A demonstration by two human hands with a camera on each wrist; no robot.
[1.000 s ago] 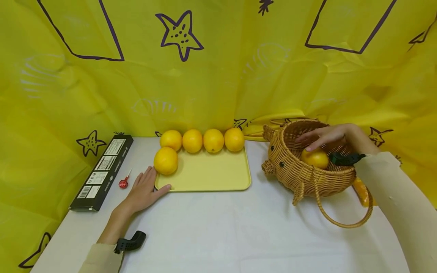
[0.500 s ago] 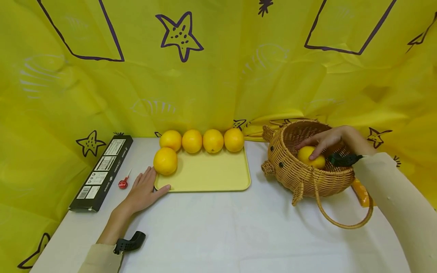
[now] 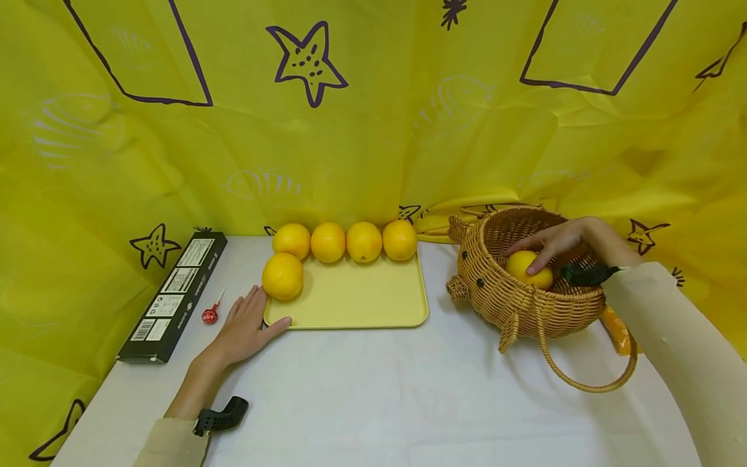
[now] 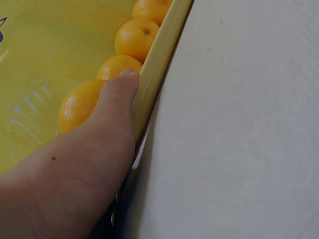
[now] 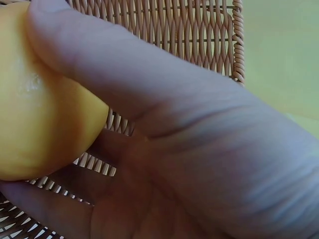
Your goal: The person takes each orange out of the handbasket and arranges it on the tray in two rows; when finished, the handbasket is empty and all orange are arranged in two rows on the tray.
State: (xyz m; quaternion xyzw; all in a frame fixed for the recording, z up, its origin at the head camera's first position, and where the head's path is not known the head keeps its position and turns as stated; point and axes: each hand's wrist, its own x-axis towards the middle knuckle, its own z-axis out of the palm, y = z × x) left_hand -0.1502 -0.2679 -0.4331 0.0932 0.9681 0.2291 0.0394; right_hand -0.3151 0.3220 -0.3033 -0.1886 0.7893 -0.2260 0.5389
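Note:
Inside the pig-shaped wicker basket [image 3: 560, 318] at the right, my right hand [image 3: 563, 240] grips an orange [image 3: 528, 270]. The right wrist view shows the thumb along one side of this orange [image 5: 45, 99] and fingers beneath it, against the woven wall. My left hand [image 3: 248, 327] lies flat at the near left corner of the yellow tray [image 3: 362, 298], fingers straight and thumb on the rim. Several oranges [image 3: 364, 242] line the tray's back edge, and one more orange [image 3: 283, 276] sits at its left side, close to my left fingertips.
A long black box [image 3: 175, 298] lies at the table's left, with a red lollipop [image 3: 211, 314] beside it. The basket's handle [image 3: 595, 388] hangs out over the white table [image 3: 408, 395]. An orange packet [image 3: 616, 329] shows behind the basket; a yellow curtain [image 3: 373, 149] closes off the back.
My right hand has come down around the orange in the basket and gripped it, and the orange has shifted slightly left. My left hand has stayed in place.

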